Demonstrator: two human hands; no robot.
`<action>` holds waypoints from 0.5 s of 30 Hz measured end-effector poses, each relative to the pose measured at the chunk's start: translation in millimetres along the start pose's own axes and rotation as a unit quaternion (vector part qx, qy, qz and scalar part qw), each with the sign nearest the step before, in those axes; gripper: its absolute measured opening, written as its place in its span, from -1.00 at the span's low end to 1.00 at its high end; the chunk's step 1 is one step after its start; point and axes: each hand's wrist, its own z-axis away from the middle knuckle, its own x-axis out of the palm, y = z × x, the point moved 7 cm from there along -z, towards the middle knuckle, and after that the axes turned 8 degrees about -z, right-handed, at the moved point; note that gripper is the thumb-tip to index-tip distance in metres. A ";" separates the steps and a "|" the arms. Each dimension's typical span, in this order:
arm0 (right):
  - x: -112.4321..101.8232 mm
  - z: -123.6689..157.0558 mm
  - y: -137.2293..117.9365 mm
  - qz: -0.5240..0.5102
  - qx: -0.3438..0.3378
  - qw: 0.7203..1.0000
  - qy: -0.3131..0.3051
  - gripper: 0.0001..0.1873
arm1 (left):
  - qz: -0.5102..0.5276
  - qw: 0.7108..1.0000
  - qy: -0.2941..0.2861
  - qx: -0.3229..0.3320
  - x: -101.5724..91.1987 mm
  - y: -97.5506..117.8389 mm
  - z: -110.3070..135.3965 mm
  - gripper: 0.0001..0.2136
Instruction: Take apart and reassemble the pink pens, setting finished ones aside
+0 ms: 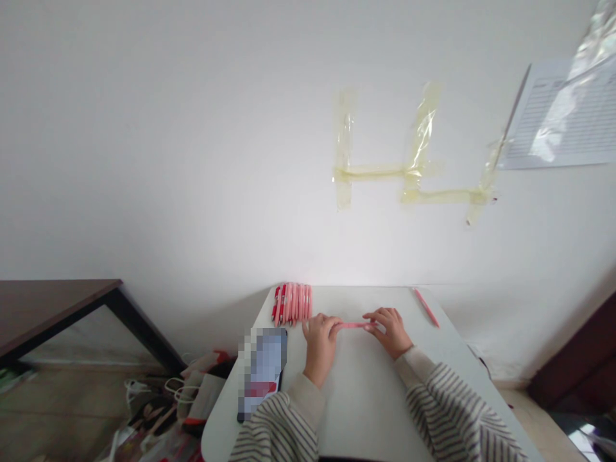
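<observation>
While the left hand point(320, 341) pinches one end of a pink pen point(355, 325), the right hand point(391, 332) holds the other between thumb and fingers, both grips narrow; the pen points from nine to three o'clock, at twelve from the middle of the white table point(360, 404). A row of pens point(299, 303) lies at ten o'clock, a blurred phone point(264, 369) at nine, a lone pen point(426, 307) at one

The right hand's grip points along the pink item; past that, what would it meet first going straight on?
The right hand would probably meet the left hand, across the pink item, though depth is unclear.
</observation>
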 end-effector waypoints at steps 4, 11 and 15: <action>-1.3 -1.3 -3.2 -0.005 0.000 1.000 -0.007 -0.78 | 0.002 1.000 -0.005 -0.004 1.1 -0.6 -0.2 -0.85; -3.7 0.1 -9.6 -0.015 0.017 1.000 0.009 -0.73 | 0.020 1.000 -0.007 0.020 1.2 2.8 -1.1 -0.86; -1.6 0.7 -7.4 -0.023 0.016 1.000 0.002 -0.71 | 0.022 0.999 -0.001 0.032 -0.2 4.2 -2.0 -0.88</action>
